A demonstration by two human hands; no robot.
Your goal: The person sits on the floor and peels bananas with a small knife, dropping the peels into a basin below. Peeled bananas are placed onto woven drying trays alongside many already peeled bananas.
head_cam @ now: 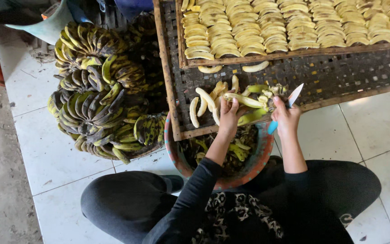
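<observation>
Overhead, the big woven drying rack (339,74) fills the frame from twelve to three o'clock, its dark lattice bare along the near edge. On it, at twelve o'clock, sits a wooden-framed tray (294,53) packed with rows of pale peeled bananas (271,27). At nine o'clock a heap of unpeeled banana bunches (100,95), green-yellow and heavily blackened, rests in a basket on the white tiled floor (37,149). Just below centre, between the person's knees, a round orange-rimmed basin (262,156) holds discarded peels and sits partly under the rack's corner.

At centre, a small bunch of bananas (258,101) lies on the rack's near edge, with a few peeled bananas (204,106) loose beside it toward nine o'clock. The left hand (228,118) is curled closed around one yellow banana of that bunch, fingers (230,105) wrapped over its near end. The right hand (286,118), just at three o'clock of the bunch, is clenched around the blue handle of a knife (290,101); its pale blade points up toward one o'clock, close to the bunch's stem end.
</observation>
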